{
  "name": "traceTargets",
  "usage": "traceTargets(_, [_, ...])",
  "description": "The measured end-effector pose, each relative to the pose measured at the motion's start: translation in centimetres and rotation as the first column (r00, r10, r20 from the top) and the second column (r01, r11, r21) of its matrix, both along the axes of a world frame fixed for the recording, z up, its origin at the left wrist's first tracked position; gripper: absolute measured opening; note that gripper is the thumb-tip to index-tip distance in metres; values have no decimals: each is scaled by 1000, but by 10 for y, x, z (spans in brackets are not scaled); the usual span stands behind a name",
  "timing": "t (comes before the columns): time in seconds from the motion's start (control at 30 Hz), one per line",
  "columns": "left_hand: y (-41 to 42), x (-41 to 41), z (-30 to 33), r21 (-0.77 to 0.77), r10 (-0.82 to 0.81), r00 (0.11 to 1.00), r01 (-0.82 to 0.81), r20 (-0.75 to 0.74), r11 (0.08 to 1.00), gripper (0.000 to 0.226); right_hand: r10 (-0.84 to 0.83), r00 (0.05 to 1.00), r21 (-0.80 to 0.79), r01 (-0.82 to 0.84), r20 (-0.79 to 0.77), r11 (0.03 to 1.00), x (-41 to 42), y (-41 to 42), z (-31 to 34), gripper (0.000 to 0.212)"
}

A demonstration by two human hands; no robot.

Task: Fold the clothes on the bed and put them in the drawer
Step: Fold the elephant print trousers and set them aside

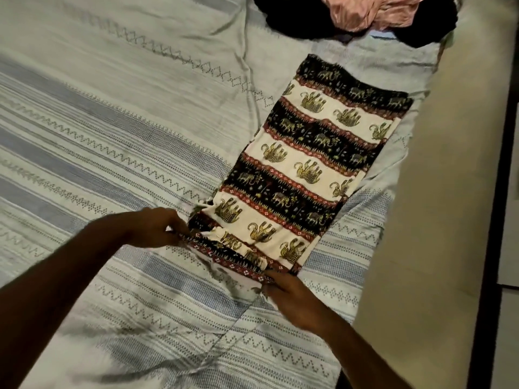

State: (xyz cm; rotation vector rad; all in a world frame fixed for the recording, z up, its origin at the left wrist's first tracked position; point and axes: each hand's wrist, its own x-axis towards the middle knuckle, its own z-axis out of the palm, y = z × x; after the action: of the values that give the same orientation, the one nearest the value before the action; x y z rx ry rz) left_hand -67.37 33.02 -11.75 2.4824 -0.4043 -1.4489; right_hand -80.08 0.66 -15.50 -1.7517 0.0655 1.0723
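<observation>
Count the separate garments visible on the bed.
3: elephant-print garment spread flat, near corners held by left hand and right hand; pink garment on black garment, top edge. Others may be hidden.

Elephant-print garment (314, 169) (lengthwise) on bed (112, 136)

Bed (112, 136) wide open left of the elephant-print garment (314, 153), which lies flat along the right edge. Only obstacle: heap of pink and black clothes (356, 15) at the far right corner.
</observation>
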Motion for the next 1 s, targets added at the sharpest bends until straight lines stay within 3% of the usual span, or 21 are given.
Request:
traceTargets(0.07, [-8,19,8,-240,242,969,-248,-53,939,25,-139,990,39,140,-23,989,20,-11,12,25])
traceTargets(0.17, [-41,54,9,-432,446,875,-481,-187,763,16,-376,924,62,380,-68,923,55,-32,13,27])
traceTargets(0.23, [-64,68,-3,-519,595,778,-600,-202,609,16,-563,817,56,572,-123,818,68,-41,-1,20])
traceTargets(0.3, [-85,73,-29,-553,751,653,-663,-98,504,23,-755,639,6,764,-145,645,74,-42,-17,39])
traceTargets(0.37, [-100,68,-54,-510,822,561,-682,96,524,38,-859,505,-76,856,-79,511,74,-35,-28,44])
traceTargets(0.43, [-108,60,-72,-461,856,477,-725,200,512,50,-868,495,-160,861,46,483,70,-24,-34,54])
traceTargets(0.53, [-116,55,-88,-383,765,507,-666,396,640,62,-832,508,-266,852,221,450,66,-1,-42,59])
traceTargets(0.63, [-125,54,-93,-228,613,552,-610,565,759,45,-707,594,-419,795,384,440,71,18,-55,46])
traceTargets(0.7, [-129,52,-95,-212,578,562,-584,592,784,45,-637,633,-470,767,439,438,76,20,-60,34])
traceTargets(0.87, [-109,46,-101,-212,563,603,-554,565,805,39,-537,693,-528,718,482,453,67,-8,-68,41])
traceTargets(1.0, [-101,35,-96,-424,671,604,-522,429,741,42,-531,667,-447,744,523,496,56,-21,-69,47])
